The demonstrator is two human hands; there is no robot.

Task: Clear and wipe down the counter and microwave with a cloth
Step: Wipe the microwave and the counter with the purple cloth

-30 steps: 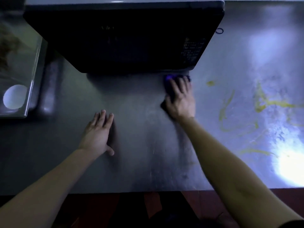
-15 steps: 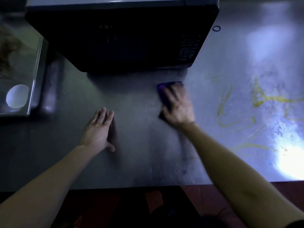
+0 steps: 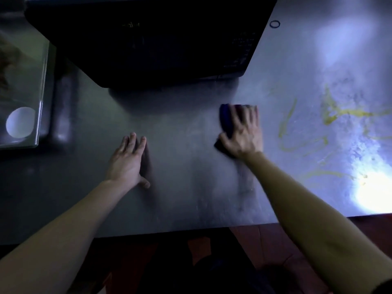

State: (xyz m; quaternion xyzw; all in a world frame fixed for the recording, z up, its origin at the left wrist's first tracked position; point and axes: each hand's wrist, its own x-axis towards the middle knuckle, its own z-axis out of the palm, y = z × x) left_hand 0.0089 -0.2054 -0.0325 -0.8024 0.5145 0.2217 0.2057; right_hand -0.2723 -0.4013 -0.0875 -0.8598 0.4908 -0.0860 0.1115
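Cloth (image 3: 226, 121) sits on the counter (image 3: 180, 200) under the right hand (image 3: 244, 136), fingers spread flat; left hand (image 3: 127, 162) rests palm-down, fingers straight.

The room is dim. A strong white light patch (image 3: 373, 194) lies on the right end of the dark metal desk (image 3: 180, 187) — a softer one further back. Below the near edge, reddish floor tiles (image 3: 275, 240) show — quite dark.

1 dark ring (image 3: 270, 24), yellow smears (image 3: 347, 113), clear box (image 3: 40, 85).
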